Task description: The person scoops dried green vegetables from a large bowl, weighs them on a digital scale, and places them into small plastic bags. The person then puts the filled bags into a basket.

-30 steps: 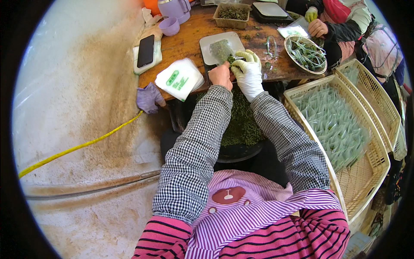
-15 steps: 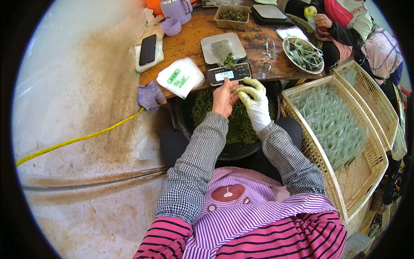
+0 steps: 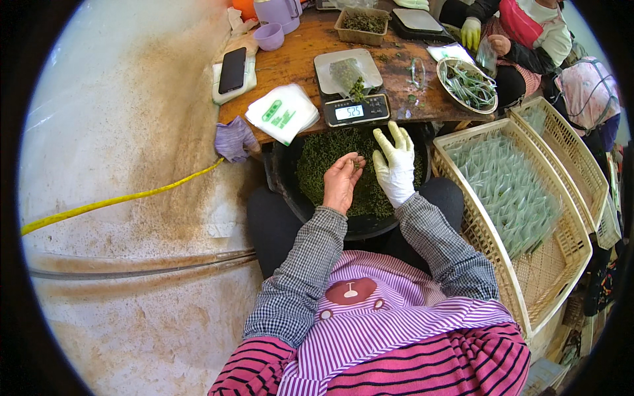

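My bare left hand is palm up over a black tub, its fingers curled round a small pinch of green sprigs. Beside it, my right hand, in a whitish glove with yellowed fingers, has its fingers apart and holds nothing. The tub sits between my knees with a mass of small green sprigs in it. Just beyond my hands, a digital scale with a lit display stands at the table edge. On its pan lies a clear bag of greens, with sprigs sticking out of its mouth.
White printed bags lie stacked left of the scale, near a phone and purple cup. At right are a basket of green-white strips and a crate of filled bags. A co-worker's gloved hand shows beyond.
Both hands have drawn apart and back from the scale's front. My left hand now turns upward over the tub; my right fingers have spread. The scale's reading has changed.
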The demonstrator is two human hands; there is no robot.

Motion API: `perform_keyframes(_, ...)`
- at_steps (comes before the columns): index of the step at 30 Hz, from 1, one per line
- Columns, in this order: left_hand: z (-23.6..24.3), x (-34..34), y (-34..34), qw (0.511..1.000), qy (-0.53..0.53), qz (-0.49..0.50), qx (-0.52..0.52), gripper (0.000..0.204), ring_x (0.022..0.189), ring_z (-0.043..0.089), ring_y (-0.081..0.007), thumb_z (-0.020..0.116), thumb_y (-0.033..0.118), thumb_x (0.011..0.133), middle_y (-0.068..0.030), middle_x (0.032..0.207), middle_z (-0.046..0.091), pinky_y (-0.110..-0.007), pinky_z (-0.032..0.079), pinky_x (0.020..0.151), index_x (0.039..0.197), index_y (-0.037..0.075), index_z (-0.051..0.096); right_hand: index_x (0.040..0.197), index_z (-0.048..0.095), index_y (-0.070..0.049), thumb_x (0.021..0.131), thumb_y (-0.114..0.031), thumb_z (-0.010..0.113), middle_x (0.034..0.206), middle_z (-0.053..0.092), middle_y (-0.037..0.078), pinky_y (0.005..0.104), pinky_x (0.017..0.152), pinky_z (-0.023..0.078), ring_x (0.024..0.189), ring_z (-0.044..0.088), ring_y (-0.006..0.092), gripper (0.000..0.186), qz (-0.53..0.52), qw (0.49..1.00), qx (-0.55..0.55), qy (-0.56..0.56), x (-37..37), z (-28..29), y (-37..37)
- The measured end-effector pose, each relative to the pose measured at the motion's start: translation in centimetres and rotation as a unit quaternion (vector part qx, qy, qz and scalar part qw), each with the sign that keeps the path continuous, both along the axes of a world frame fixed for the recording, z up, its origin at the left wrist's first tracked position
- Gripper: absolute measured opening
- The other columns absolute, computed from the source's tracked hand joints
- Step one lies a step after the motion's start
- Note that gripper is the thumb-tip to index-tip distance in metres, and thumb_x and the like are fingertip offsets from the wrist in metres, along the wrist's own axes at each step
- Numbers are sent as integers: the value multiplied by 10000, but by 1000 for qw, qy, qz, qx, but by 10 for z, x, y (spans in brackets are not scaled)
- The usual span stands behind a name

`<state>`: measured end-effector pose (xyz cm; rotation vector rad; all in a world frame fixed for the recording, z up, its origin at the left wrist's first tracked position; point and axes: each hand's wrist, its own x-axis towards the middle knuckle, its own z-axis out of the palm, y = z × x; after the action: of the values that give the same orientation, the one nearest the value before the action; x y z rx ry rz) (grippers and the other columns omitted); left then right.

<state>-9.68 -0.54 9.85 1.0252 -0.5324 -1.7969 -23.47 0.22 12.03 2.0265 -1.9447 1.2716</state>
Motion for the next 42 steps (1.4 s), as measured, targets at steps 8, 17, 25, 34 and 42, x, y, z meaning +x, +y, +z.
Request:
perform_keyframes(8,2,5,1,999,-45,0,-16,293,1055,581,-206,464,156,989,-136,1170,575,-296,490,901,1186,-49,536,1199,585,-210,735,-63,584,1414,362,134,578,993,288,1264,348,369,487,-68,983,-39,167,5,10,-57)
perform_keyframes(17,12,14,-8,979,201,22,0,438,1148,544,-267,396,252,1009,-200,1260,512,-339,484,967,1320,-56,370,1182,555,-171,679,-15,594,1409,362,133,610,1033,249,1313,300,371,529,-40,977,-26,209,9,35,-125)
perform_keyframes(25,6,13,-5,987,151,37,-35,329,1140,551,-237,415,115,995,-172,1287,514,-318,492,943,1289,-28,447,1141,619,-101,783,-243,671,1288,515,115,524,1004,328,1220,443,323,388,120,992,33,26,8,15,-1)
perform_keyframes(34,10,4,-2,998,-7,31,-52,295,1035,591,-174,492,64,960,-114,1179,601,-299,504,883,1235,-33,537,1002,657,-110,761,-211,677,1203,583,73,507,997,329,1180,487,303,262,110,990,44,74,19,-3,3)
perform_keyframes(42,6,6,5,996,-83,32,-2,293,989,641,-226,558,28,914,-186,1132,618,-292,555,833,1181,-92,544,824,616,-61,728,-59,707,1046,609,88,409,933,414,1074,527,300,132,81,990,15,-118,1,-12,-9)
